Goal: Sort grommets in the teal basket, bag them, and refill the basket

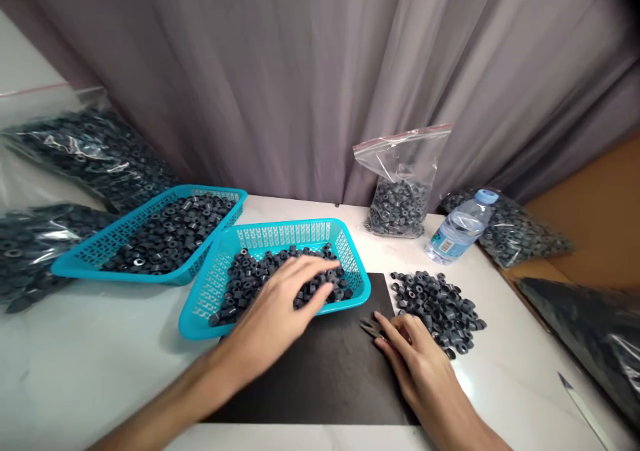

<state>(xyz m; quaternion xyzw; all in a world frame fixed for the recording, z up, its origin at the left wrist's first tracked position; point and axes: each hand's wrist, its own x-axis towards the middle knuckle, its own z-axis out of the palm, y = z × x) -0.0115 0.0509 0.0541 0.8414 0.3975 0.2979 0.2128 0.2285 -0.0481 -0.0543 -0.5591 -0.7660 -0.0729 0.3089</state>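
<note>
Over the near basket (350,248), the left hand (285,304) is reaching forward and slightly right, fingers spread and lying flat on the heap of dark rings (260,274) inside it. Hand is open, palm down; cannot tell if any ring is pinched under the fingertips. That heap is sitting straight ahead of the left hand, touching it, so left is clearly the nearer one to it. The basket's long axis is running left to right, tilted a bit up toward the right, with its near-right corner overlapping the black mat (325,371) on the worktop (90,358).

The right hand (420,364) is resting low on the mat's right edge, fingers loosely curled and pointing up-left, tips touching a small metal tool (370,328), possibly snips. Grip on it is unclear. A loose pile of rings (437,308) is lying just beyond and right of that hand, near but apart.

A second basket (100,264) of rings is sitting further left, well apart from both hands.
</note>
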